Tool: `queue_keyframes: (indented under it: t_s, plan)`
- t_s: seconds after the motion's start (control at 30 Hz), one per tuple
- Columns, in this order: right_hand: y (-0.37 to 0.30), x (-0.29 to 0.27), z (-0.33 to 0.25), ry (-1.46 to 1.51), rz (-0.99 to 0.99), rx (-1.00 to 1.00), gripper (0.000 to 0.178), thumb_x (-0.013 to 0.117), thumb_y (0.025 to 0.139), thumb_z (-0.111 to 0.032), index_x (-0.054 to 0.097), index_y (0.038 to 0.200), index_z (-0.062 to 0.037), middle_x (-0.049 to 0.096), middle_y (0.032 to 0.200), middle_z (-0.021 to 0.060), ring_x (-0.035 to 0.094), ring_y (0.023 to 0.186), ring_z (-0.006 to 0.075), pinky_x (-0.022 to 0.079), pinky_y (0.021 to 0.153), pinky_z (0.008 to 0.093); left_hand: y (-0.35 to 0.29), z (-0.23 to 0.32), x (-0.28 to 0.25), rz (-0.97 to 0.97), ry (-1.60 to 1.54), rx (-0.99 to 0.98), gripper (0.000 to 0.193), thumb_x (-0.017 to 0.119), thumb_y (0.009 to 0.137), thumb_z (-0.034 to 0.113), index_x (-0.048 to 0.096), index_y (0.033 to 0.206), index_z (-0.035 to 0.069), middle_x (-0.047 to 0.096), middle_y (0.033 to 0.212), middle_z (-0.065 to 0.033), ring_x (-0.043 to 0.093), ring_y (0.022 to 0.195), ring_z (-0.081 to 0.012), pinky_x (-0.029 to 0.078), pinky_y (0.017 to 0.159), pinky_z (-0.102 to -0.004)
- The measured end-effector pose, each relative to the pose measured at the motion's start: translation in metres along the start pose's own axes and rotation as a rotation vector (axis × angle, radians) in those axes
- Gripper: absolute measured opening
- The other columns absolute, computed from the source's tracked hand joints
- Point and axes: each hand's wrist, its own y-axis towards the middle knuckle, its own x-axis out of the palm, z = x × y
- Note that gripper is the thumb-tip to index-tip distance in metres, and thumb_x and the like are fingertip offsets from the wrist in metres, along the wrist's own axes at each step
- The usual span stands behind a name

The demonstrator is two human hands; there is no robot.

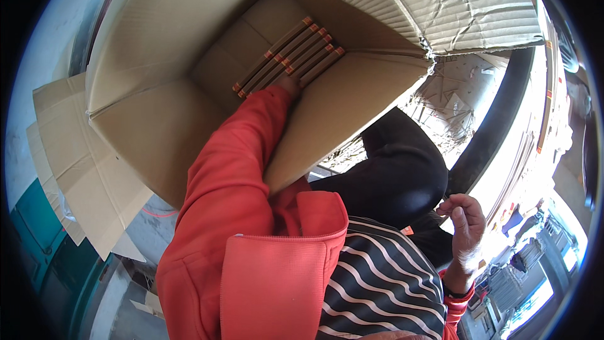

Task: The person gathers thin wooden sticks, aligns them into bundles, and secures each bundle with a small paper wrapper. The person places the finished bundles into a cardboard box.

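A large open cardboard box [148,132] tilts in front of me, its inside facing up toward me. On its bottom, several thin brown packs [290,44] with red-orange ends lie side by side in slanting rows. My left hand [289,84] reaches deep into the box at the near end of these packs, beside the right-hand wall. It touches the packs, but its fingers are mostly hidden. Outside the box, at the lower right, my right hand [467,223] is raised with loosely bent fingers and thumb apart. I see nothing in it.
A crumpled box flap [481,6] sticks out at the upper right, and another flap [82,145] hangs at the left. My bent knee [409,164] is beside the box. Straw-like scraps [447,104] litter the floor. Teal cabinets [38,233] stand at the left.
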Motion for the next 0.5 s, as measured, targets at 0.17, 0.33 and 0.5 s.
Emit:
queue_keyframes:
  t_s: [0.17, 0.33, 0.5]
  plan:
    - [-0.006, -0.002, -0.001, 0.063, 0.012, 0.021, 0.024, 0.054, 0.088, -0.016, 0.053, 0.103, 0.0025, 0.061, 0.086, 0.0077, 0.057, 0.079, 0.0126, 0.045, 0.074, 0.0241, 0.018, -0.016, 0.009, -0.102, 0.099, -0.016, 0.029, 0.05, 0.08, 0.026, 0.062, 0.1, 0.007, 0.06, 0.099, -0.0203, 0.059, 0.091, -0.0343, 0.046, 0.08, -0.0409]
    - [-0.021, -0.003, 0.008, 0.08, 0.079, -0.029, 0.021, 0.053, 0.089, -0.014, 0.054, 0.101, 0.0024, 0.06, 0.084, 0.007, 0.057, 0.078, 0.0116, 0.045, 0.073, 0.023, 0.013, 0.04, -0.062, -0.191, 0.698, 0.376, 0.028, 0.047, 0.082, 0.021, 0.065, 0.09, 0.001, 0.061, 0.094, -0.0221, 0.06, 0.089, -0.0352, 0.047, 0.079, -0.0415]
    - [-0.045, -0.015, 0.018, 0.112, 0.106, -0.003, 0.019, 0.052, 0.09, -0.014, 0.056, 0.099, 0.0023, 0.061, 0.075, 0.0053, 0.056, 0.071, 0.0089, 0.044, 0.069, 0.0201, -0.044, 0.124, -0.16, 0.391, 0.104, 0.074, 0.026, 0.047, 0.081, 0.018, 0.06, 0.099, 0.006, 0.061, 0.089, -0.0206, 0.057, 0.085, -0.0365, 0.045, 0.073, -0.045]
